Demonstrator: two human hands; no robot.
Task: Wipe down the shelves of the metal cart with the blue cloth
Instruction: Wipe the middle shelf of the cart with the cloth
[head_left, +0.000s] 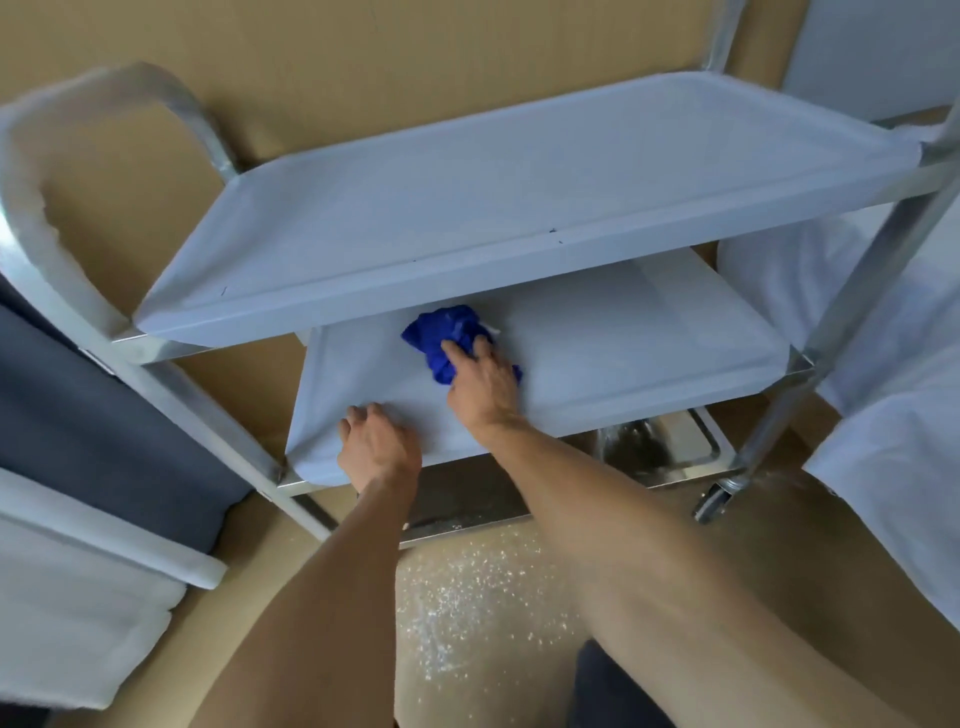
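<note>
Cart: metal cart with 3 shelves, filling the middle and upper frame; 1 caster at lower right of it.
Top shelf: top shelf across upper centre, covered in pale film, a few small dark specks near its front edge.
Middle shelf: middle shelf at frame centre, also film-covered, now being wiped.
Bottom shelf: bottom shelf just below, bare metal, mostly hidden by the arms.
Cloth: blue cloth bunched on the middle shelf, centre of frame, partly tucked under the top shelf's front lip.
Right hand: right hand pressing down on the cloth, fingers spread forward over it; possibly pinching a fold, hard to tell from this angle.
Left hand: left hand at lower centre-left, fingers curled over the front edge of the middle shelf, gripping it to brace.
Progress: likely midway; wiping under way on shelf 2 of 3, cleanliness of the top shelf not readable here.
Remaining: rest of the middle shelf, then probably the bottom shelf.
Floor: pale specks scattered at lower centre.
</note>
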